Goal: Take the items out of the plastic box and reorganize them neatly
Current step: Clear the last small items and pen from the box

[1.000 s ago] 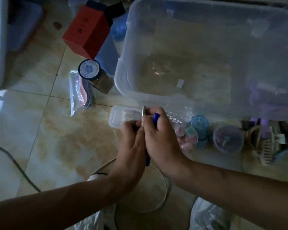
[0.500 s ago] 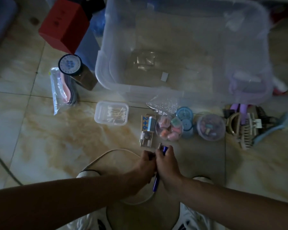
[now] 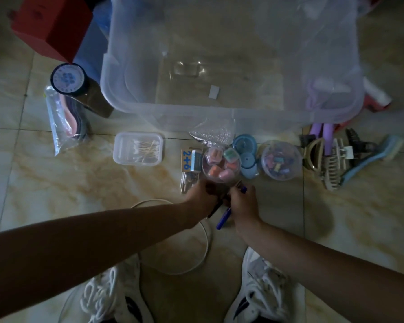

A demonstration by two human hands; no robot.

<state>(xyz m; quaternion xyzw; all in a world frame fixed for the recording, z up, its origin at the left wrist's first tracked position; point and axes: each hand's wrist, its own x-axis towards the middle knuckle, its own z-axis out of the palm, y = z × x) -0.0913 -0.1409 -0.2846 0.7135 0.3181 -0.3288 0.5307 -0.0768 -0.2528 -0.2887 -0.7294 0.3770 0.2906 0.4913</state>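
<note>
Head | cotton swab box (image 3: pixel 138 149) left | hair clips (image 3: pixel 331 159) right | plastic box (image 3: pixel 117 73) behind

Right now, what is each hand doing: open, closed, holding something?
Left hand: fingers curled toward a dark object between the hands; grip cannot be told.
Right hand: closed around a blue pen.

Both forearms reaching forward, left hand (image 3: pixel 204 193) and right hand (image 3: pixel 243 201) close together, fingers curled

Free: bare floor (image 3: pixel 56 194) is lying open left of the hands.
Blocked: plastic box (image 3: pixel 117 73) and item row (image 3: pixel 278 160) are standing ahead.
</note>
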